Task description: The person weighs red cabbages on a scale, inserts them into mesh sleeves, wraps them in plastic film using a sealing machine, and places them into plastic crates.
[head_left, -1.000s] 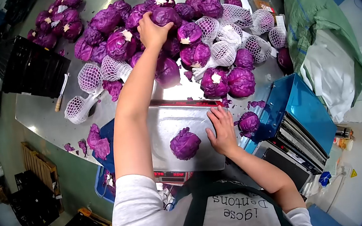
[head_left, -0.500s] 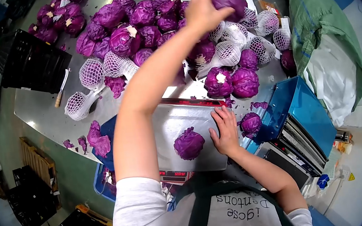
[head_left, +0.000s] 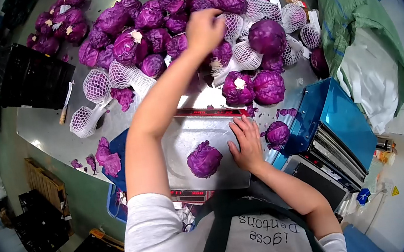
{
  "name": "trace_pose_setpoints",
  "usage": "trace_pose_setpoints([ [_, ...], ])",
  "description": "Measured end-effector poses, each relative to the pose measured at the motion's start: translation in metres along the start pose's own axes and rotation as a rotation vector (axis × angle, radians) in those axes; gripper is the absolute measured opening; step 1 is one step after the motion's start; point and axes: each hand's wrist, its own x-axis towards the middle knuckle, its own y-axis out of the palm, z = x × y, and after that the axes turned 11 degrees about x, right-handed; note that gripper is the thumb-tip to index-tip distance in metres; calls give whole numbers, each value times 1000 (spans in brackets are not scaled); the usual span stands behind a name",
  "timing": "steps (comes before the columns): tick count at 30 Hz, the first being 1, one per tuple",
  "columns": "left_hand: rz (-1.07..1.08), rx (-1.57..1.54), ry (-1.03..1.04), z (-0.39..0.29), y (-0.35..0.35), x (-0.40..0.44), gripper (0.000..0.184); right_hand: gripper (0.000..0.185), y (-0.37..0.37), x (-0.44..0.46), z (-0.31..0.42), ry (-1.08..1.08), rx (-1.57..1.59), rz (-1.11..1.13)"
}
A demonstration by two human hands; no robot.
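My left hand is over the pile of red cabbages, its back up and its fingers mostly hidden beneath it; whether it grips one cannot be made out. To its right, a smooth dark cabbage lies among cabbages in white net sleeves. My right hand rests with spread fingers on the right edge of the metal scale plate. One small cabbage sits on that plate, left of my right hand. Another small cabbage is just right of the scale.
A knife lies beside a black crate at the left. Netted cabbages and loose leaves are nearer. A blue holder with dark flat items stands right, below a green sack.
The cabbage that my left hand carried right is now released beside the netted ones. That hand has come back left over the pile. My right hand stays on the scale.
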Motion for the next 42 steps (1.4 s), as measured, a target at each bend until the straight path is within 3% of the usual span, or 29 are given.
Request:
trace_pose_setpoints([
  [3, -49, 338, 21, 78, -26, 6, 29, 55, 0, -1, -1, 11, 10, -1],
  [5, 77, 534, 56, 141, -37, -8, 42, 56, 1, 0, -2, 12, 13, 4],
  [7, 243, 764, 330, 146, -65, -24, 54, 56, 2, -1, -5, 14, 21, 14],
  [11, 213, 702, 265, 142, -84, -26, 59, 56, 0, -1, -3, 29, 31, 24],
  [13, 254, 758, 181, 136, -98, -17, 54, 55, -2, -1, -5, 19, 42, 23],
  [15, 209, 714, 148, 151, -107, 0, 38, 54, -1, -1, -5, 19, 47, 18],
  [18, 217, 688, -145, 156, -118, 22, 37, 54, 0, -1, -7, 10, 60, 9],
  [21, 317, 645, -219, 161, -107, 41, 38, 53, 0, -1, -10, 7, 73, 6],
  [28, 72, 521, -43, 119, -9, 78, 85, 53, 0, 0, -11, 9, 56, 6],
  [31, 114, 597, -181, 120, 24, 90, 88, 54, -2, 1, -10, 24, 48, 20],
  [34, 134, 501, -386, 125, 22, 99, 87, 55, -4, 2, -11, 27, 49, 28],
  [35, 142, 284, -418, 145, 20, 104, 88, 55, -4, 1, -10, 29, 58, 29],
  [37, 120, 44, -350, 127, -3, 93, 84, 54, -3, -1, -12, 9, 76, 6],
  [39, 331, -410, -432, 99, -30, 72, 78, 52, -2, -2, -12, -8, 100, -7],
  [42, 660, -693, -641, 19, -86, 2, 63, 51, -3, -2, -13, 26, 166, -12],
])
